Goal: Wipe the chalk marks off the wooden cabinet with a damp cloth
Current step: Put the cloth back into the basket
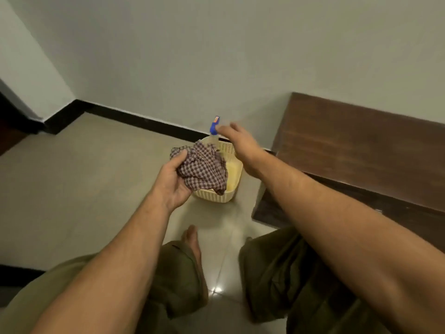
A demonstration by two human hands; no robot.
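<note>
My left hand (172, 180) grips a bunched checked cloth (203, 168) of brown and white, held just above a cream plastic basket (234, 184) on the floor. My right hand (237, 143) is blurred, fingers apart, right beside the blue spray head of a clear bottle (214, 127) that stands in the basket; it holds nothing. The dark wooden cabinet (356, 150) lies low at the right, against the wall. I cannot make out chalk marks on its top from here.
The floor is pale glossy tile (91, 179) with a black skirting along the grey wall (134, 120). My knees in olive trousers and a bare foot (191, 239) fill the bottom. A dark doorway edge sits at far left.
</note>
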